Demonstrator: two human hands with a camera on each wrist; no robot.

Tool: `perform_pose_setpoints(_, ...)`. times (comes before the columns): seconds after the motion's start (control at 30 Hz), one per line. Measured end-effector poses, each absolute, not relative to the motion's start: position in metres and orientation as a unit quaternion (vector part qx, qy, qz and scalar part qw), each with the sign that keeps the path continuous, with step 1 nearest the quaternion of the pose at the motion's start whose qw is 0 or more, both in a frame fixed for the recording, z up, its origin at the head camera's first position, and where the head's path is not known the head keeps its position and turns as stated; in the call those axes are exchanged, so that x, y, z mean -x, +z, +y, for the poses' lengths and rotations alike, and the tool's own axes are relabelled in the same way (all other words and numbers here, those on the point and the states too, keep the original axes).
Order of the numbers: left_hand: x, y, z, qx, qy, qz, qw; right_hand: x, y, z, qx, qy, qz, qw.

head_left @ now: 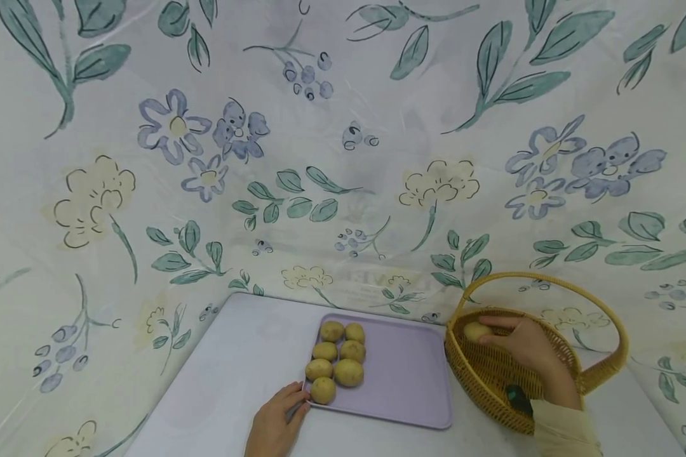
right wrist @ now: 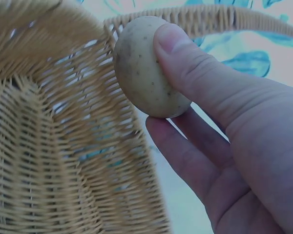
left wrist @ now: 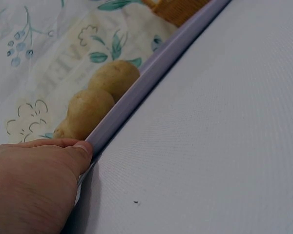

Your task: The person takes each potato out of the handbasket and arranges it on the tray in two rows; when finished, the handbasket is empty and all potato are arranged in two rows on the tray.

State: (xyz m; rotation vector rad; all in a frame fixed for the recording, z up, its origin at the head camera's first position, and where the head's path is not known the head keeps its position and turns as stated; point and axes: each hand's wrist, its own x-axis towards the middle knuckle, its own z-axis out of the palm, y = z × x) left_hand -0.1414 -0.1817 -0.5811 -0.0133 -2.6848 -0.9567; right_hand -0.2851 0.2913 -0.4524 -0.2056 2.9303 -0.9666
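Note:
With thumb and fingers my right hand (head_left: 523,346) pinches a potato (right wrist: 149,68) at the basket's left end. The potato overlaps the inner wall of the wicker basket (head_left: 463,374) in the head view. My left hand (head_left: 277,419) grips the near left corner of the lilac tray (head_left: 406,374), thumb against the outer side of the rim (left wrist: 122,114). Several potatoes (head_left: 349,372) lie on the tray's left part in two columns, one potato (head_left: 322,390) right by the left fingertips.
A dark green object (head_left: 517,398) is inside the basket near the right forearm. The basket's tall arched handle (head_left: 549,278) rises over it. The white table (head_left: 234,355) ends at a floral sheet (head_left: 320,241) behind.

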Motion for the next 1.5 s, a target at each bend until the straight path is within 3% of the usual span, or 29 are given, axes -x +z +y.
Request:
perform_pose_setpoints(0.43, 0.14, -0.578, -0.181, 0.002, -0.335, -0.931, 0.143, 0.267, -0.431, 0.265, 0.086, -0.32, 0.943, -0.015)
perform_pose_setpoints(0.87, 0.14, -0.576, -0.181, -0.003, -0.33, -0.934, 0.136, 0.251, -0.419, 0.237, 0.156, -0.328, 0.928, -0.09)
perform_pose_setpoints(1.1, 0.139, -0.574, -0.18, 0.0, -0.34, -0.933, 0.118, 0.242, -0.421, 0.22, 0.163, -0.393, 0.904, -0.05)
perform_pose_setpoints(1.5, 0.14, -0.577, -0.18, -0.003, -0.341, -0.932, 0.124, 0.231, -0.431, 0.19, 0.206, -0.453, 0.866, -0.042)
